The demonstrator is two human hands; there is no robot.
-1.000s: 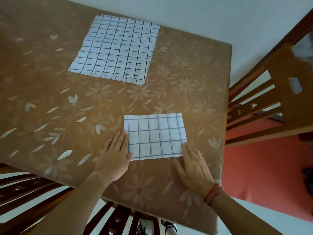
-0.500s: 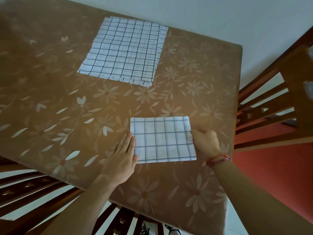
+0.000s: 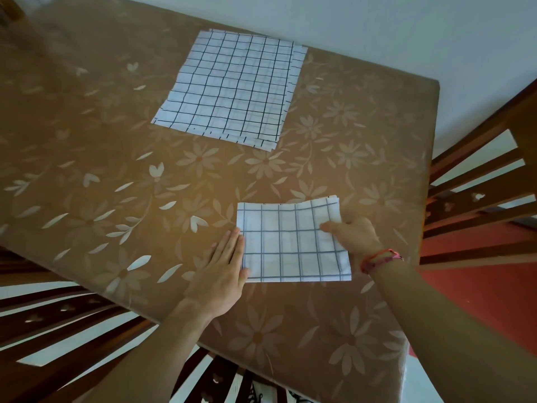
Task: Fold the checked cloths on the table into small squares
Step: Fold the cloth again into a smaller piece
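The folded checked cloth (image 3: 287,245) lies in the lower centre of the frame on the floral-covered table (image 3: 101,135), between the two hands. The left hand (image 3: 220,271) rests flat, fingers straight, against the cloth's left edge. The right hand (image 3: 354,237) pinches its right edge, thumb on top. A stack of unfolded checked cloths (image 3: 232,88) lies at upper centre.

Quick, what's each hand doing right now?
Left hand: open, flat on the table, fingers at the left edge of the folded checked cloth.
Right hand: closed, pinching that cloth's right edge.
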